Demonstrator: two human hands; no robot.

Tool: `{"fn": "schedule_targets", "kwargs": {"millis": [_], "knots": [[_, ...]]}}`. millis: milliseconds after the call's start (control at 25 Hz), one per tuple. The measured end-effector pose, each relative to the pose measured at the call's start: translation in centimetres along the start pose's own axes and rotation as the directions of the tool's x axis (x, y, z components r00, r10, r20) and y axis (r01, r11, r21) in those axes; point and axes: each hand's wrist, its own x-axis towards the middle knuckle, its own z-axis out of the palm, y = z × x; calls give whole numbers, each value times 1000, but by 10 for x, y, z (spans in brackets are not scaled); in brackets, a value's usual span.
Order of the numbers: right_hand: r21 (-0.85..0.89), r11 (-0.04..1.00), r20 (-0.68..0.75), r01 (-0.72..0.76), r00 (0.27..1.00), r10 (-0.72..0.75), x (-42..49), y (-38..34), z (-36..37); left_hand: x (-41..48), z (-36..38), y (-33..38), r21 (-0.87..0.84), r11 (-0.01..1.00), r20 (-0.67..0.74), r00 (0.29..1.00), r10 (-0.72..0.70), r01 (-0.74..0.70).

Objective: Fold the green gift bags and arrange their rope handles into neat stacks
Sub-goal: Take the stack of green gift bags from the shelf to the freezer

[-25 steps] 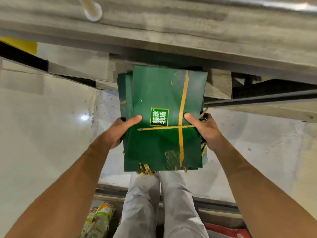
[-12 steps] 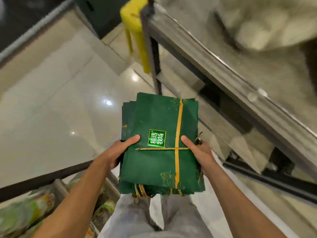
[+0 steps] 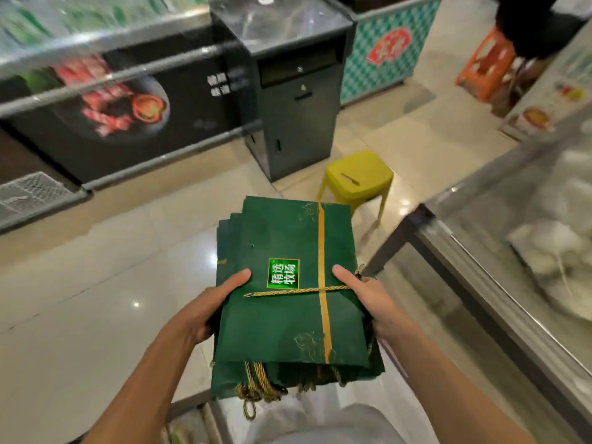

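Left hand [image 3: 205, 310] clamps the left edge of the bag stack [image 3: 293, 293]: thumb on the top face, other fingers hidden under the stack, so a pinch on the whole bundle rather than a spread palm. The stack sits mid-frame, carried in the air in front of the body above the tiled floor [image 3: 96, 283], not resting on anything. The bags are already flat, so folding looks done; my read is the step in hand is carrying or squaring a finished stack. The left edges fan out in steps, so alignment is not tight yet. One rope handle [image 3: 296, 290] lies straight across the top bag, just below the label [image 3: 283, 273], crossing the gold stripe [image 3: 323, 283]. More rope ends [image 3: 256, 387] hang loose out of the near edge and dangle toward the person's legs. Long axis of the stack runs away from the body, leaning slightly right at the far end; the handle end points back at the person, the far end points toward the yellow stool [image 3: 358, 181]. Right hand [image 3: 370, 302] mirrors the left: thumb on top pressing the rope end at the right edge, fingers underneath out of view. Next move likely needs a flat surface to set the stack on, a tap to square the edges, and the dangling ropes tucked in. The glass counter [image 3: 499, 251] on the right is the closest candidate, though I can't tell whether that's the destination.
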Motion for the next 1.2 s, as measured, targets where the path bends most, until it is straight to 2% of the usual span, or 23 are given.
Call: {"fn": "schedule_targets", "kwargs": {"millis": [160, 360, 720, 1000, 1200], "knots": [[-23, 999, 98, 48, 994, -45, 26, -78, 45, -1, -32, 69, -78, 993, -28, 996, 85, -87], [-47, 993, 152, 109, 983, -100, 84, -172, 66, 36, -51, 153, -139, 979, -5, 989, 148, -147], [-101, 985, 208, 141, 971, -118, 236, -364, 70, 142, -32, 346, -218, 952, -93, 976, 197, -213], [-154, 977, 171, 145, 978, -118, 355, -488, 92, 236, -50, 474, -267, 942, -133, 976, 171, -201], [-180, 968, 140, 176, 978, -152, 451, -579, 135, 317, -88, 582, -271, 934, -125, 971, 205, -232]]}}
